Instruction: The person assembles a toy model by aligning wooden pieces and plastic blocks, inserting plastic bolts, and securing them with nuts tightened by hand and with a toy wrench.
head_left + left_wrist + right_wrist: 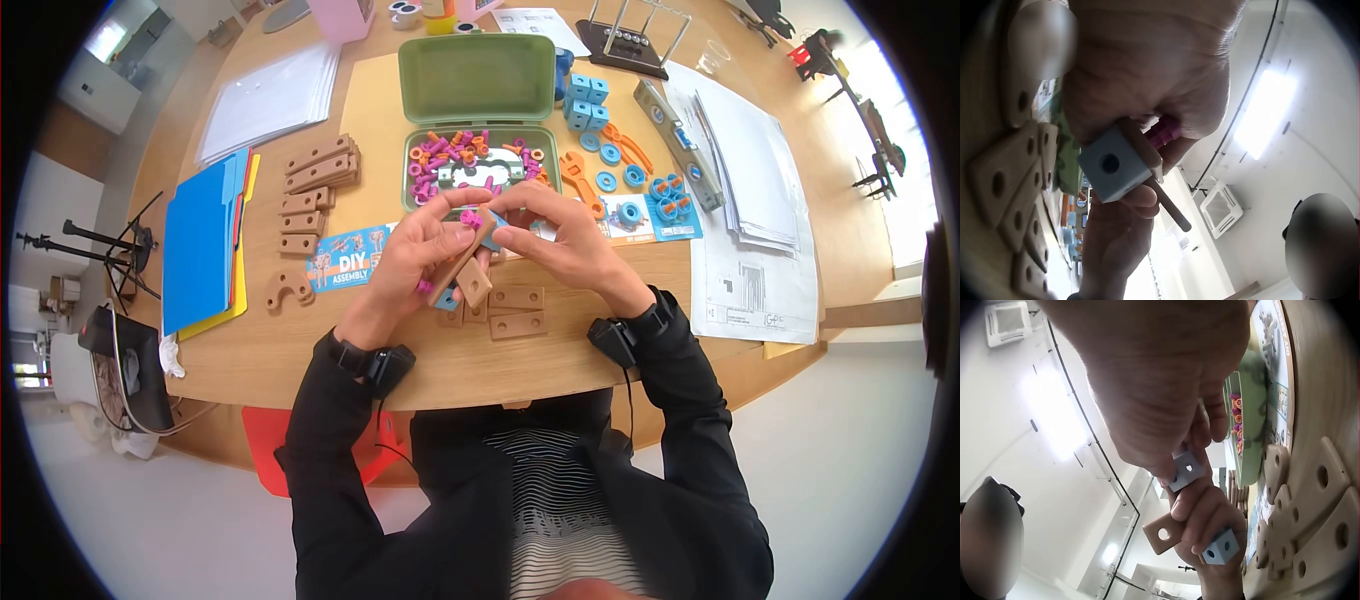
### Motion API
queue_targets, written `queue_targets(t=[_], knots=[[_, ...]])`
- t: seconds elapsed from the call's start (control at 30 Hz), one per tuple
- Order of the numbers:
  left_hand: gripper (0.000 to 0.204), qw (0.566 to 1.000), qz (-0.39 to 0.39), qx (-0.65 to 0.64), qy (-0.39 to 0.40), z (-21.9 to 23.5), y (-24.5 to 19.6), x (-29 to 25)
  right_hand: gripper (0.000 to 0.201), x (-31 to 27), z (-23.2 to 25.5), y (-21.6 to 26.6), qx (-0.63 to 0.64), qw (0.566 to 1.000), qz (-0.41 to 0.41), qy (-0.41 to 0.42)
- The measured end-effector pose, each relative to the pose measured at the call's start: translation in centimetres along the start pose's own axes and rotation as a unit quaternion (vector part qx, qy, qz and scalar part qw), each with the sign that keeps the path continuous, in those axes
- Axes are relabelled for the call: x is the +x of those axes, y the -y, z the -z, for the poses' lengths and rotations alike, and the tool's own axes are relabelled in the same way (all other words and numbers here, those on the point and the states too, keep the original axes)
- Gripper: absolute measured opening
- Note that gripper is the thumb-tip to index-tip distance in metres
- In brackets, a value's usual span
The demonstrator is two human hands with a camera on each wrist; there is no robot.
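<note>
Above the near middle of the table, my left hand [408, 255] grips a small assembly built on a wooden strip [460, 265]. A blue block [1221, 547] with round holes sits at its lower end, and a pink bolt [1165, 131] shows beside the strip. Another wooden piece [1163, 534] with a hole sticks out from the assembly. At the upper end, my right hand [565, 240] pinches a second blue block [1186, 470] between thumb and fingers. A pink bolt head [472, 218] shows near the left thumb. Fingers hide part of the assembly.
Just beyond the hands stands an open green box [408, 165] of pink and orange bolts. Wooden strips [320, 165] are stacked left, and flat wooden plates [518, 322] lie under the hands. Blue cubes [586, 100], an orange wrench [580, 185] and papers [745, 170] lie right.
</note>
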State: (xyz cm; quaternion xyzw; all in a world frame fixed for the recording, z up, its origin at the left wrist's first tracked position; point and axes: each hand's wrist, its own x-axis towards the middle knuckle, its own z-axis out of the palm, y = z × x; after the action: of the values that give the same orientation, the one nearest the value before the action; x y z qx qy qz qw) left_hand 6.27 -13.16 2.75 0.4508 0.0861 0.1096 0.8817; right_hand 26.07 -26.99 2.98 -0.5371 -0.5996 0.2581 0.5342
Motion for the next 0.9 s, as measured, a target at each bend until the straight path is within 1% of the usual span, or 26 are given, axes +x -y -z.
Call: queue_targets(t=[0.07,0.13,0.2,0.47,0.57,0.63,0.83,0.9], knots=[[0.055,1.0,-0.006,0.011,0.0,-0.18,-0.21,-0.09,0.029,0.02,0.04,0.3,0.007,1.0,-0.002,0.007],[0.057,1.0,0.001,-0.002,0.018,-0.17,-0.37,-0.15,0.028,0.01,0.08,0.37,0.014,1.0,-0.005,0.014],[0.058,1.0,0.003,0.007,0.013,-0.18,-0.34,-0.18,0.028,-0.01,0.07,0.33,0.014,1.0,0.005,0.015],[0.06,1.0,0.005,0.029,0.01,-0.04,-0.08,-0.21,0.028,-0.07,0.22,0.03,0.028,0.999,-0.004,0.032],[0.06,1.0,0.009,0.029,0.004,-0.36,-0.31,-0.3,0.028,-0.08,0.29,0.02,0.034,0.999,-0.012,0.037],[0.067,0.999,0.013,0.05,-0.004,-0.16,-0.18,-0.25,0.028,-0.09,0.37,0.06,0.036,0.998,-0.015,0.041],[0.065,0.998,0.004,0.052,-0.021,-0.54,-0.02,-0.22,0.029,-0.15,0.35,0.16,0.026,0.999,-0.016,0.044],[0.064,0.998,0.002,0.053,-0.026,-0.56,0.14,-0.13,0.029,-0.19,0.21,0.03,0.043,0.998,-0.023,0.034]])
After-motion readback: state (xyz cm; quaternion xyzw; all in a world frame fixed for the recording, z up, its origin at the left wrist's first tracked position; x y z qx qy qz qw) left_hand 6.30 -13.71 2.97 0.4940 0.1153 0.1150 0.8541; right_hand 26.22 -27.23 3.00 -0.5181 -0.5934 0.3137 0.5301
